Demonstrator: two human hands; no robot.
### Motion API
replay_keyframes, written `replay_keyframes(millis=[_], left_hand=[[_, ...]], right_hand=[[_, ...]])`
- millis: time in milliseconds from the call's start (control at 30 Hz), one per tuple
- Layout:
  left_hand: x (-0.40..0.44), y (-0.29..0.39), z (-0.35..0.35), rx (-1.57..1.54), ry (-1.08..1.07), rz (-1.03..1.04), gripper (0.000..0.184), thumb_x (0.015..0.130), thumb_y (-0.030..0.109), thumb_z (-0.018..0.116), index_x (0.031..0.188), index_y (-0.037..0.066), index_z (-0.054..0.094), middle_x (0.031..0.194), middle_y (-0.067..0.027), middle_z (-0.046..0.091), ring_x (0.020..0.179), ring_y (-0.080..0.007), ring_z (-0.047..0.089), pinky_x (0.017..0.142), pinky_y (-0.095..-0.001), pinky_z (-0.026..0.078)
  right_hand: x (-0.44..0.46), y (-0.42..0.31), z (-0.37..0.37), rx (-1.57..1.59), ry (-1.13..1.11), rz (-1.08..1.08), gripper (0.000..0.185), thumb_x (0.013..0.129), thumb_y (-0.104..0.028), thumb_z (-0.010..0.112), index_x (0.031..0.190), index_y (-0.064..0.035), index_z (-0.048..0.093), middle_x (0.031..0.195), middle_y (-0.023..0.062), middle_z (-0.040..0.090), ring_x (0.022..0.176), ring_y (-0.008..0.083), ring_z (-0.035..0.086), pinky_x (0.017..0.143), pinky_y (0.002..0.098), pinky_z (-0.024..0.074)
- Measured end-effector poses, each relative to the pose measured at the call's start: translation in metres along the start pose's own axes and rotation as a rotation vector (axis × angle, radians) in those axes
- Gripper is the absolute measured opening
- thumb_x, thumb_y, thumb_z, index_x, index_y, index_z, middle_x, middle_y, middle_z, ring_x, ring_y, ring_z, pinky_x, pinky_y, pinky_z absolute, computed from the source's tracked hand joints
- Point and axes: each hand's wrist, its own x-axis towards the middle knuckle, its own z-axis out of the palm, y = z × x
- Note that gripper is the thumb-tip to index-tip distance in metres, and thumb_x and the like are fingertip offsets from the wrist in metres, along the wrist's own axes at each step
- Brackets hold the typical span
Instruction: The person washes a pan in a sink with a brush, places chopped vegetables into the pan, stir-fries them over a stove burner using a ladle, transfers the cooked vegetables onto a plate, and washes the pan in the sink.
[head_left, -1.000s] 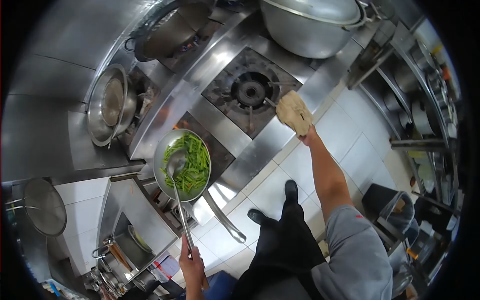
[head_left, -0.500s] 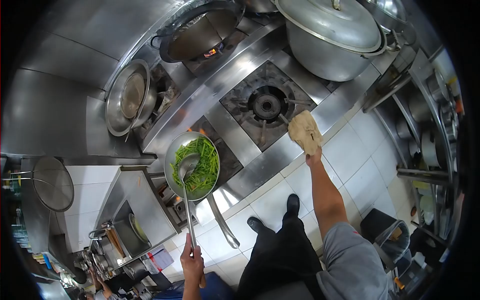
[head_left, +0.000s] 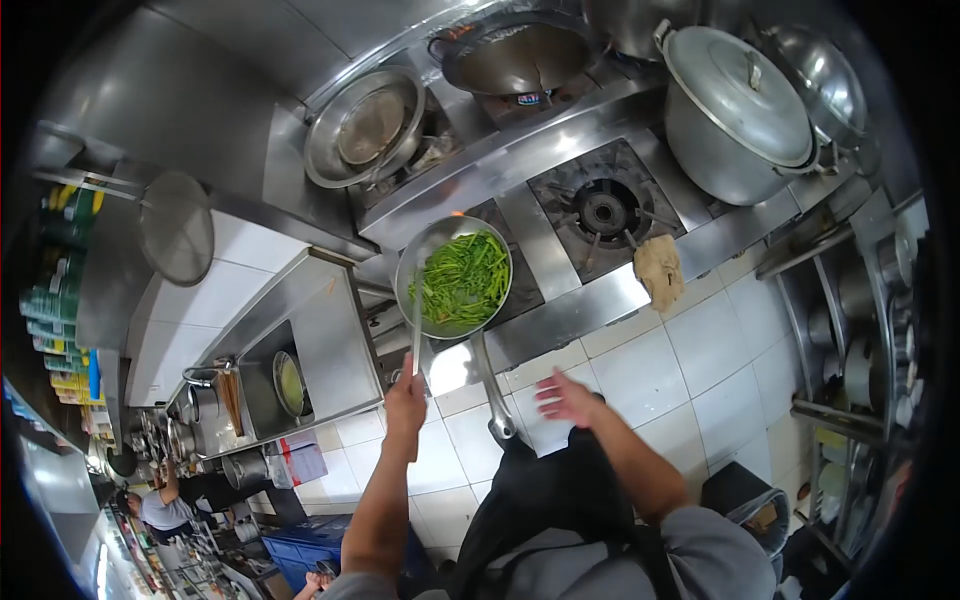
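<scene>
left arm (head_left: 384, 508) extended, left hand (head_left: 405, 403) curled tight, right hand (head_left: 570, 398) loosely spread

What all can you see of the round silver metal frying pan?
The pan appears to rest on the steel stove, its long metal handle jutting, ungripped, past the front edge. Cut green vegetables cover much of its inside, and a long metal utensil in the left hand crosses its rim. A small orange flame shows beyond.
</scene>
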Motion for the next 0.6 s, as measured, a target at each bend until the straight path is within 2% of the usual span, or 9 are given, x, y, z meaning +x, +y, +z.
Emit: replay_keyframes(millis=[67, 100, 167, 200, 267, 300, 433, 533, 600], left_hand=[[-0.007, -0.011, 0.001, 0.086, 0.004, 0.268, 0.047, 0.097, 0.019, 0.059, 0.144, 0.02, 0.053, 0.096, -0.0179, 0.07, 0.078, -0.0354, 0.068, 0.068, -0.0451, 0.055], [-0.016, -0.01, -0.015, 0.067, 0.014, 0.27, 0.047, 0.097, 0.019, 0.059, 0.144, 0.02, 0.053, 0.096, -0.0179, 0.07, 0.078, -0.0354, 0.068, 0.068, -0.0451, 0.055], [-0.043, -0.002, -0.073, 0.452, -0.041, 0.292, 0.049, 0.095, 0.02, 0.062, 0.142, 0.026, 0.055, 0.092, -0.0135, 0.067, 0.076, -0.0355, 0.068, 0.065, -0.0477, 0.055], [-0.057, 0.0, -0.094, 0.49, -0.038, 0.271, 0.05, 0.093, 0.023, 0.064, 0.142, 0.03, 0.055, 0.091, -0.0119, 0.065, 0.074, -0.0337, 0.067, 0.062, -0.0467, 0.055], [-0.077, -0.025, -0.116, 0.422, -0.017, 0.284, 0.05, 0.094, 0.024, 0.064, 0.142, 0.031, 0.055, 0.091, -0.0134, 0.067, 0.077, -0.0346, 0.068, 0.065, -0.0475, 0.055], [-0.079, -0.041, -0.12, 0.413, -0.015, 0.294, 0.05, 0.094, 0.024, 0.064, 0.142, 0.031, 0.055, 0.091, -0.0134, 0.067, 0.077, -0.0346, 0.068, 0.065, -0.0475, 0.055], [-0.04, -0.096, -0.071, 0.19, -0.092, 0.22, 0.052, 0.093, 0.023, 0.064, 0.143, 0.026, 0.053, 0.097, -0.0195, 0.069, 0.082, -0.04, 0.068, 0.073, -0.0501, 0.054], [-0.032, -0.077, -0.042, -0.009, -0.082, 0.226, 0.053, 0.092, 0.021, 0.062, 0.144, 0.021, 0.052, 0.101, -0.0248, 0.069, 0.09, -0.0453, 0.066, 0.079, -0.0529, 0.052], [-0.044, -0.072, -0.065, 0.013, -0.072, 0.307, 0.053, 0.093, 0.021, 0.061, 0.145, 0.02, 0.051, 0.1, -0.0261, 0.069, 0.092, -0.0464, 0.066, 0.081, -0.0544, 0.051]], right_hand=[[-0.025, 0.005, 0.073, 0.058, -0.195, 0.023, 0.058, 0.101, -0.059, 0.046, 0.13, -0.0087, 0.053, 0.104, 0.0129, 0.064, 0.088, 0.0287, 0.067, 0.081, 0.0432, 0.0583], [-0.031, 0.004, 0.1, 0.04, -0.185, 0.016, 0.058, 0.101, -0.059, 0.046, 0.13, -0.0087, 0.053, 0.104, 0.0129, 0.064, 0.088, 0.0287, 0.067, 0.081, 0.0432, 0.0583], [-0.041, 0.002, 0.138, -0.009, -0.158, -0.093, 0.054, 0.104, -0.054, 0.042, 0.133, -0.0093, 0.049, 0.092, 0.0079, 0.06, 0.078, 0.0238, 0.066, 0.068, 0.0363, 0.0554], [-0.039, 0.006, 0.14, -0.02, -0.148, -0.099, 0.054, 0.104, -0.054, 0.042, 0.133, -0.0093, 0.049, 0.092, 0.0079, 0.06, 0.078, 0.0238, 0.066, 0.068, 0.0363, 0.0554], [-0.027, 0.009, 0.143, -0.132, 0.021, -0.156, 0.037, 0.106, -0.041, 0.046, 0.126, -0.0107, 0.05, 0.081, 0.004, 0.052, 0.06, 0.0151, 0.051, 0.055, 0.0295, 0.0475], [-0.032, 0.01, 0.148, -0.148, 0.058, -0.181, 0.031, 0.106, -0.037, 0.046, 0.122, -0.0114, 0.05, 0.077, 0.002, 0.049, 0.056, 0.0107, 0.044, 0.047, 0.0265, 0.0374], [-0.028, 0.013, 0.143, -0.203, 0.097, -0.217, 0.031, 0.105, -0.038, 0.046, 0.117, -0.0103, 0.051, 0.072, 0.0007, 0.045, 0.049, 0.0089, 0.036, 0.041, 0.0259, 0.0272], [-0.029, 0.007, 0.141, -0.239, 0.09, -0.229, 0.03, 0.106, -0.037, 0.045, 0.117, -0.0097, 0.051, 0.071, 0.0007, 0.045, 0.049, 0.0088, 0.036, 0.041, 0.025, 0.0259], [-0.033, 0.002, 0.139, -0.268, 0.124, -0.221, 0.033, 0.105, -0.04, 0.047, 0.118, -0.0092, 0.05, 0.072, 0.0003, 0.044, 0.049, 0.0082, 0.03, 0.042, 0.0251, 0.0245]])
